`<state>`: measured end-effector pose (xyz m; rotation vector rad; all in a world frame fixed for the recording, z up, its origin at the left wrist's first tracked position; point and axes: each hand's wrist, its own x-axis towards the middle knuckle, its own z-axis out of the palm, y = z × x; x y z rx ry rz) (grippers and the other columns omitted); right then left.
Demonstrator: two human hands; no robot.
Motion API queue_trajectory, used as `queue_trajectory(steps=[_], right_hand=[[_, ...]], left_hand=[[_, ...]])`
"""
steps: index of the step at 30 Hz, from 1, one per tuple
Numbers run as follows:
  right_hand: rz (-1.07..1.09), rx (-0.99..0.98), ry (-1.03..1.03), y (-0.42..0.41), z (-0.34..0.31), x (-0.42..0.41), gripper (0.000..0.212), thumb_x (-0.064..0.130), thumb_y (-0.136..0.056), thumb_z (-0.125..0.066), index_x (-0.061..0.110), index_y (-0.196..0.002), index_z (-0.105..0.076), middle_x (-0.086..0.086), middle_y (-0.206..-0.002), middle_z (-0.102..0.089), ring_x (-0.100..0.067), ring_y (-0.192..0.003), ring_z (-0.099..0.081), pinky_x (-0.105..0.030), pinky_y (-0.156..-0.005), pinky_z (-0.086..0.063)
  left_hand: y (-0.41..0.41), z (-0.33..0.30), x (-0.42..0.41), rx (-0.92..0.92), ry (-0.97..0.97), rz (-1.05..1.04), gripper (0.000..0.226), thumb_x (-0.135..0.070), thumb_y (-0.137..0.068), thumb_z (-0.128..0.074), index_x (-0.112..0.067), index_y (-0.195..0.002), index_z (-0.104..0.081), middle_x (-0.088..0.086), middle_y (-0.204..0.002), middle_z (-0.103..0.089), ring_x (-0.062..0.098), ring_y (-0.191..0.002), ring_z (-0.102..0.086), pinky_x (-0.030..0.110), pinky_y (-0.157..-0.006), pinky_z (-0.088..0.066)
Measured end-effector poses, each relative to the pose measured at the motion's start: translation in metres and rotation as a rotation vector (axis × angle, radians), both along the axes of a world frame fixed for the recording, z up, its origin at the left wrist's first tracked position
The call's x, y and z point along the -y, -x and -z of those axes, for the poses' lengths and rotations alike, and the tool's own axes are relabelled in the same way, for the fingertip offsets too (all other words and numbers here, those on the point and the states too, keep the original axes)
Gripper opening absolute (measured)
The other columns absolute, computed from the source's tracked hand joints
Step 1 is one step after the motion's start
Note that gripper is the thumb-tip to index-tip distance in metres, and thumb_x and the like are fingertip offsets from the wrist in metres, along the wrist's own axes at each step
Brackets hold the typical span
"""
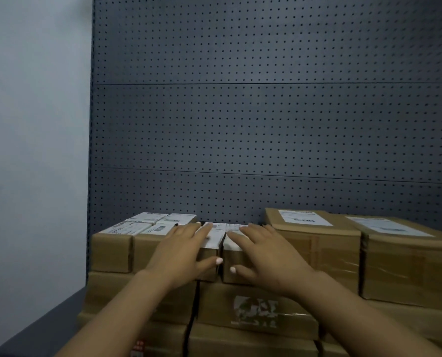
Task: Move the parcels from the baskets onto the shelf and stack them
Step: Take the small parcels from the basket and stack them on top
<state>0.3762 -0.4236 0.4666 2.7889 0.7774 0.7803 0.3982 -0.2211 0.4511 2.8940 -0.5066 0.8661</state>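
Observation:
Brown cardboard parcels with white labels are stacked on a dark shelf (44, 328). My left hand (181, 251) lies flat on a small parcel (210, 264) in the top row, thumb down its front. Beside it, my right hand (268, 256) rests the same way on the neighbouring small parcel (236, 261). The two parcels touch side by side. Fingers of both hands are spread over the labels, not curled round the boxes.
Small parcels (112, 249) fill the top row at left; two taller parcels (320, 243) (408, 264) stand at right. Larger boxes (253, 307) form the layers below. A grey pegboard back panel (266, 112) rises behind, with a pale wall (31, 124) at left.

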Motion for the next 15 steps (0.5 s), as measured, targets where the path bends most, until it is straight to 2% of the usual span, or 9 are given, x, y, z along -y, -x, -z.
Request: queue_trajectory(steps=[4,8,12,15], right_hand=[[-0.017,0.059,0.012,0.048,-0.002,0.031,0.068,0.058,-0.094,-0.037,0.031,-0.151,-0.015,-0.002,-0.159,-0.018,-0.019,-0.147,-0.010,-0.034,-0.117,0.000],[0.080,0.079,0.077,0.096,0.009,0.087,0.066,0.061,-0.087,-0.034,0.026,-0.143,-0.039,-0.006,-0.145,-0.045,-0.025,-0.136,-0.039,-0.041,-0.111,-0.020],[0.230,0.021,0.093,0.154,0.032,0.156,0.065,0.060,-0.086,-0.036,0.024,-0.139,-0.047,-0.009,-0.141,-0.050,-0.028,-0.131,-0.046,-0.046,-0.108,-0.032],[0.353,-0.027,0.098,0.210,0.057,0.208,0.064,0.059,-0.086,-0.039,0.020,-0.136,-0.050,-0.012,-0.138,-0.052,-0.032,-0.128,-0.049,-0.049,-0.105,-0.037]], left_hand=[[0.036,0.001,0.033,0.043,-0.008,0.151,0.079,-0.070,-0.086,-0.037,-0.035,-0.150,-0.009,-0.009,-0.157,-0.017,0.011,-0.143,-0.014,0.033,-0.117,-0.012],[0.073,0.007,0.078,0.054,-0.038,0.279,0.082,-0.076,-0.081,-0.025,-0.037,-0.150,-0.005,-0.009,-0.157,-0.015,0.011,-0.143,-0.015,0.031,-0.116,-0.013],[0.101,0.023,0.133,0.032,-0.043,0.443,0.089,-0.083,-0.074,-0.010,-0.037,-0.150,-0.006,-0.007,-0.156,-0.021,0.012,-0.141,-0.021,0.032,-0.116,-0.019],[0.122,0.044,0.183,0.036,-0.093,0.576,0.092,-0.081,-0.075,-0.012,-0.030,-0.151,-0.017,-0.001,-0.153,-0.030,0.017,-0.138,-0.030,0.034,-0.113,-0.022]])
